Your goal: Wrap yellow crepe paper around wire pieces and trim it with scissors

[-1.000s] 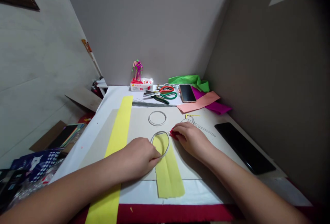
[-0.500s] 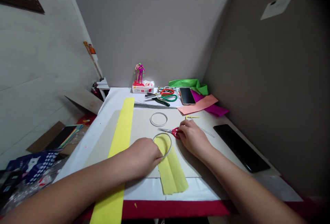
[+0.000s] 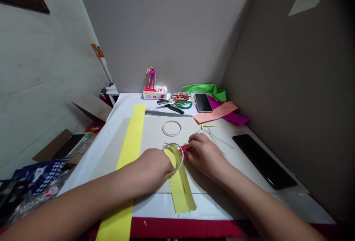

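My left hand (image 3: 158, 165) is closed, fingertips pinching a thin grey ring (image 3: 182, 162) that looks like a narrow roll of tape, held tilted up. A piece of yellow crepe paper (image 3: 181, 194) lies behind and below the ring, seemingly pinched along with it. My right hand (image 3: 203, 150) is closed around the red handles of a small pair of scissors (image 3: 183, 151). Their blades point left, partly hidden behind the ring. A second grey ring (image 3: 163, 129) lies flat on the board (image 3: 151, 133) beyond both hands. A bent wire form with a yellow tip (image 3: 208, 126) lies past my right hand.
A long yellow paper strip (image 3: 133, 133) runs under my left forearm. At the right is a black phone-like slab (image 3: 263, 161). Farther back are larger scissors (image 3: 181, 102), thin wires (image 3: 166, 113), a phone (image 3: 203, 103), coloured paper (image 3: 216, 112) and a figurine (image 3: 151, 77) on a tissue pack.
My right hand has moved slightly left, carrying the scissors up to the ring. The yellow crepe paper's lower end has shifted left and looks narrower.
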Demonstrator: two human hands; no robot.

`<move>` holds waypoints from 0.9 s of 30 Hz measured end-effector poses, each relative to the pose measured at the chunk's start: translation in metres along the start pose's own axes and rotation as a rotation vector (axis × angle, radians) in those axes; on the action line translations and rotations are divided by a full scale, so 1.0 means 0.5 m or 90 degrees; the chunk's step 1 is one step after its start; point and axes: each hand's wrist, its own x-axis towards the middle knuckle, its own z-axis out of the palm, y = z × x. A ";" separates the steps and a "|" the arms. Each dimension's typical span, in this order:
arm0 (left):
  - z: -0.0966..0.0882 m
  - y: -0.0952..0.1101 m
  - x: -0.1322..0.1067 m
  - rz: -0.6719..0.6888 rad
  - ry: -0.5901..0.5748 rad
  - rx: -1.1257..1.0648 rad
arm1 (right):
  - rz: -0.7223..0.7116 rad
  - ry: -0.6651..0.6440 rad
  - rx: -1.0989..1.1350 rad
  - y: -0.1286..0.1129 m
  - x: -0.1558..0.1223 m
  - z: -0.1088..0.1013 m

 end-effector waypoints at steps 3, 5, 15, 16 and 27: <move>-0.002 0.004 0.008 -0.007 -0.007 0.014 | 0.016 0.006 0.015 0.006 0.002 -0.009; -0.005 0.008 0.012 -0.010 -0.010 0.020 | 0.029 0.004 0.026 0.010 0.004 -0.018; -0.005 0.015 0.025 -0.005 0.027 -0.012 | 0.010 -0.094 0.047 0.018 -0.007 -0.016; -0.002 0.013 0.025 -0.006 0.032 -0.017 | 0.009 -0.090 0.043 0.020 -0.007 -0.014; -0.006 -0.010 0.022 0.027 0.128 -0.285 | -0.011 0.117 0.348 -0.006 -0.021 -0.039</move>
